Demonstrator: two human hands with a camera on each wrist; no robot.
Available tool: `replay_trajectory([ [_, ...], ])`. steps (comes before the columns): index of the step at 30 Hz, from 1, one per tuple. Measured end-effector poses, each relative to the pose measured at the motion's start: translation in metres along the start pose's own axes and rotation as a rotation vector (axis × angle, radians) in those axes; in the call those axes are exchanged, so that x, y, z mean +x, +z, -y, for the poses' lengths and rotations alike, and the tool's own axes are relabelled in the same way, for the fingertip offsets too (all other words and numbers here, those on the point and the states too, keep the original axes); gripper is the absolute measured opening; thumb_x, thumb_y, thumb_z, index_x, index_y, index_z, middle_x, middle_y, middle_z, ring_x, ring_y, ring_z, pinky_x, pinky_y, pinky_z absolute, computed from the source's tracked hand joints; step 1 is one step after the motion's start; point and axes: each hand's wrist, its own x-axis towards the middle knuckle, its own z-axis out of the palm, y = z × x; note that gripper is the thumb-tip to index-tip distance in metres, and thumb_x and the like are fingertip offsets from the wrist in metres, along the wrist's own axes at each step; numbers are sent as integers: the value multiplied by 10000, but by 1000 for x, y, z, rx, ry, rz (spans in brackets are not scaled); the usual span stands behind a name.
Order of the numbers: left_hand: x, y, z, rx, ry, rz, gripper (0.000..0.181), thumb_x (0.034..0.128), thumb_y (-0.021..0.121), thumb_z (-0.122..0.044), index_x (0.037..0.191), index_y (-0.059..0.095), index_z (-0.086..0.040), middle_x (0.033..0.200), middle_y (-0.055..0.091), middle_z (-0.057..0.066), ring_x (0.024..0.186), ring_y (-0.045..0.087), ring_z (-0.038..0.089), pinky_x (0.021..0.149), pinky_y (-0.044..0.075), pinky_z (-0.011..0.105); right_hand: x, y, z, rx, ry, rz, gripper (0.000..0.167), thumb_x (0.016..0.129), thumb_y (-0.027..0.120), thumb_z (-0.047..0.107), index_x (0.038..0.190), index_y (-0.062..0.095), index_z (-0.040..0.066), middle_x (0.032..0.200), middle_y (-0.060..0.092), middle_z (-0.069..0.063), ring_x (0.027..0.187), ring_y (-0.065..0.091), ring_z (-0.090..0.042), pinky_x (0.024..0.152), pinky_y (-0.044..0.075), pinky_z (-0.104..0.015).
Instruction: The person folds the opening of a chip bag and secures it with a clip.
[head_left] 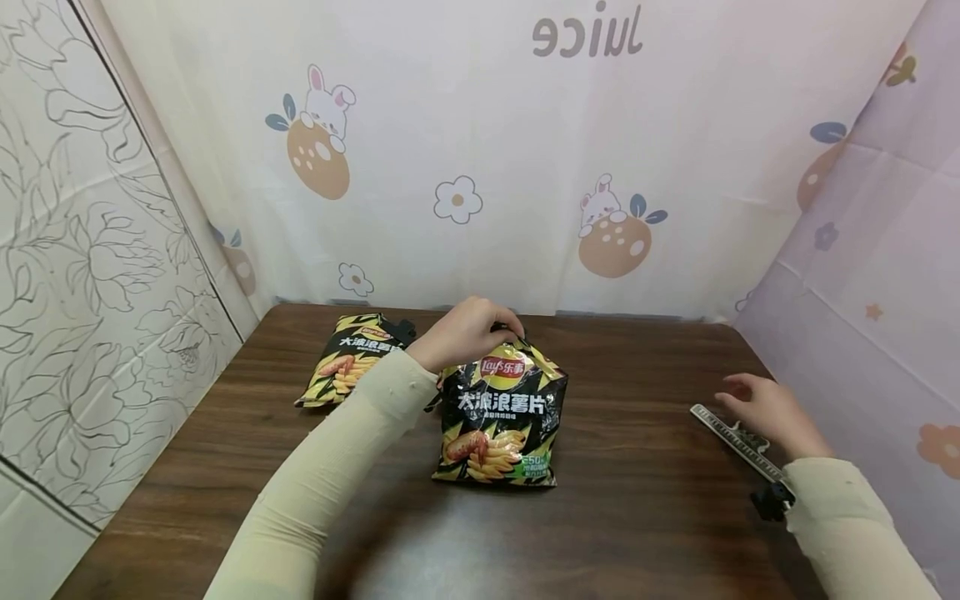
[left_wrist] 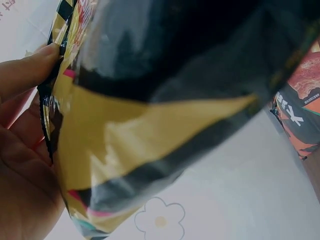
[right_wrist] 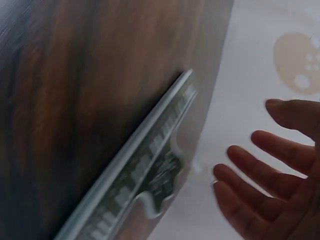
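Note:
Near the table's middle stands a black and yellow Lay's chip bag (head_left: 498,425), its printed front facing me. My left hand (head_left: 472,329) pinches its top edge; in the left wrist view the thumb (left_wrist: 35,65) presses on the bag's crimped seam, and the bag (left_wrist: 125,135) fills most of the picture. My right hand (head_left: 768,412) is above a flat ruler-like strip (head_left: 738,442) at the table's right side. In the right wrist view, that hand (right_wrist: 270,185) has its fingers loosely spread, apart from the strip (right_wrist: 150,165), which carries pale printed marks and a wavy-edged part.
Another chip bag (head_left: 341,367) lies at the back left, partly behind my left forearm, with a small black object (head_left: 401,331) by its top. A patterned curtain (head_left: 480,150) hangs behind the brown table (head_left: 630,517). A small black object (head_left: 771,502) shows by the right cuff.

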Motion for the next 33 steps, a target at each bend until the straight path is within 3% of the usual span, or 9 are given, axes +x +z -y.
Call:
replay_trajectory([
  [11,0,4,0,-9,4,-1,183,981,592,-112,1050,761,-132,1029,749,12,574,533,68,598,420,210,-8,6,-28,12,41,214,635,904,681,254,1252,468,-232,1126,594,-415,957,622,-510,748,516,-548],
  [26,1,0,0,10,13,-10,180,982,595,-121,1044,763,-142,1026,750,2,635,577,69,614,429,214,-9,4,-29,7,87,234,497,848,714,234,1060,614,-204,1032,621,-392,920,613,-500,757,499,-548],
  [33,1,1,1,-9,4,-9,180,982,595,-119,1041,764,-136,1023,750,3,608,552,69,598,419,207,-14,5,-29,58,123,227,330,876,690,215,943,691,-108,895,686,-204,764,577,-192,670,467,-363],
])
